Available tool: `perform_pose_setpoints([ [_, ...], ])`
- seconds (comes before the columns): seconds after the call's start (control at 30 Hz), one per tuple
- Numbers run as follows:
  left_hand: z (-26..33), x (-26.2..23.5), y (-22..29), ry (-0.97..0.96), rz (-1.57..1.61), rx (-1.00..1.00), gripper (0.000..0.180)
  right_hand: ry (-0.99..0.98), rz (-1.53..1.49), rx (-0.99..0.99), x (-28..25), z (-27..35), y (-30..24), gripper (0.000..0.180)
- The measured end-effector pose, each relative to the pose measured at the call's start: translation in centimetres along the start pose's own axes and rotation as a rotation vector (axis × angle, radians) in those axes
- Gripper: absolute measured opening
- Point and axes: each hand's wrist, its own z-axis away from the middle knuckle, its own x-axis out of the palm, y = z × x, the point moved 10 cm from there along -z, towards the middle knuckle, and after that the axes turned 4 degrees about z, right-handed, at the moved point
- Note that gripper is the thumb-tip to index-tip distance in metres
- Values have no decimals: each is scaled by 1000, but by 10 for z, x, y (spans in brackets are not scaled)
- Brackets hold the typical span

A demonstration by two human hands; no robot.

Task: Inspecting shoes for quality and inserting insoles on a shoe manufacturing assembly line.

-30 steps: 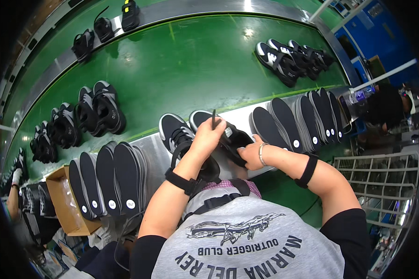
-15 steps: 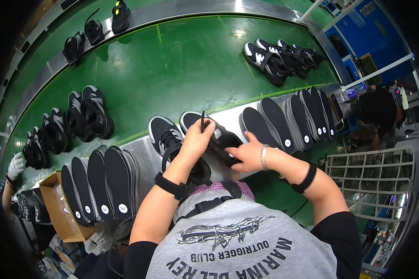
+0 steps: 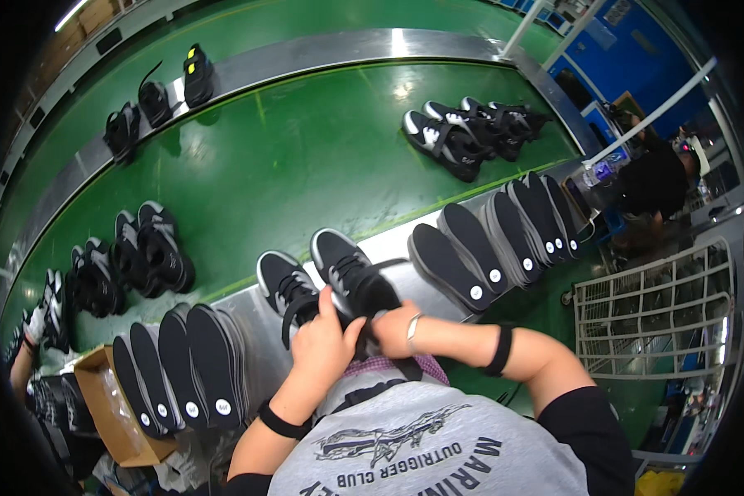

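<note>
Two black sneakers with grey toes lie side by side in front of me, toes pointing away. My left hand (image 3: 326, 345) is over the heel end of the left sneaker (image 3: 283, 277), its index finger and thumb stretched apart; the other fingers are hidden. At the heel opening of the right sneaker (image 3: 339, 253), my right hand (image 3: 393, 327) is closed on the collar, fingertips mostly out of sight. A loose dark strap (image 3: 387, 264) sticks out rightward from this sneaker. Stacks of black insoles flank the pair: one group on the right (image 3: 450, 260), another on the left (image 3: 211, 364).
Paired sneakers stand on the green belt at left (image 3: 164, 248) and far right (image 3: 446, 140). More shoes (image 3: 197, 78) sit on the far metal ledge. A cardboard box (image 3: 112, 405) is at lower left, a wire cart (image 3: 653, 314) at right. A co-worker's gloved hand (image 3: 35, 325) touches shoes at far left.
The right sneaker has turned from its side to upright, opening up. My left hand has let go of the strap and moved down; my right hand has moved to the heel. The view has shifted.
</note>
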Motion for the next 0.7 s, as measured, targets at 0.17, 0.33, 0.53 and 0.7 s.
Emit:
perform_pose_setpoints([
  [0.17,-15,27,-24,-102,-134,-114,71,125,-97,-123,-2,-6,-29,36],
  [0.33,-39,5,-50,16,-47,-129,52,937,-220,-594,-95,63,17,32],
  [0.53,-118,-88,-103,336,-142,-288,47,1217,-106,19,-155,43,236,39],
  [0.7,-98,-96,-93,625,-50,-191,49,1043,3,532,-145,14,379,55],
])
